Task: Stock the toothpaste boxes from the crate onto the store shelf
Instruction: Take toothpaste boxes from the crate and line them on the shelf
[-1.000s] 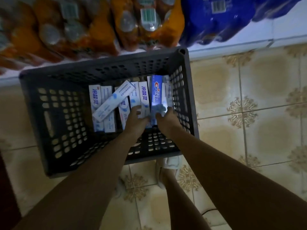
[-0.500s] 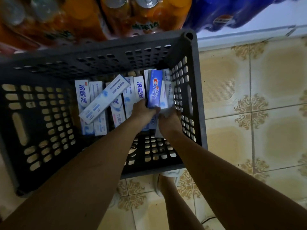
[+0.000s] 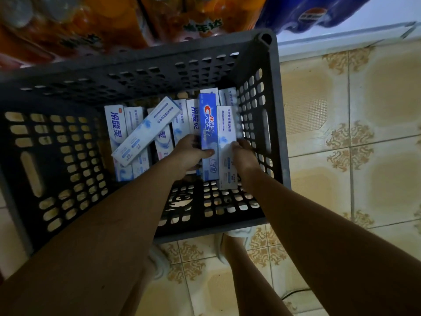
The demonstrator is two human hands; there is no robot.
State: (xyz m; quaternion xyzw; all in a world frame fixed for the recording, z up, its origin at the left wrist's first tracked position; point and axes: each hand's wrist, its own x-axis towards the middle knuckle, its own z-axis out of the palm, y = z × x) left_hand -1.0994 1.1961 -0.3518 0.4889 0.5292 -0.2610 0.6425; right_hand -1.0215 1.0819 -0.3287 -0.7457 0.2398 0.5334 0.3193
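Seen from above: both hands deep in a dark perforated crate (image 3: 272, 115) on patterned tile floor (image 3: 369, 124). Left hand (image 3: 190, 155) curled round the lower part of a blue Crest box (image 3: 208, 133), thumb (image 3: 206, 153) laid across its printed face, remaining fingers hidden beneath. Right hand (image 3: 245, 156) pressed against the right edge of a white box (image 3: 226, 142) lying flush beside the Crest box; fingers bent over that edge, tips hidden, so hard to tell whether pinching or merely resting. Both boxes raised slightly above the rest, long ends pointing toward the crate's far wall, near its right wall.

More white boxes (image 3: 118, 135) lined side by side on the crate bottom toward its middle, lengthwise like the held pair. One slanted box (image 3: 145, 131) lying diagonally across the row, its upper end toward the crate's far wall. Further box ends (image 3: 229, 96) visible beyond the Crest box, close to the crate's far right corner. Near half of the crate bottom bare, floor tiles showing through the holes.

Beyond the crate's far wall, shrink-wrapped orange soda packs (image 3: 95, 23) and, toward the far right corner, a blue soda pack (image 3: 312, 12). Just outside the crate's near wall, a white shoe (image 3: 237, 233) between the two forearms. Shelf not in view. Scene dimly lit.
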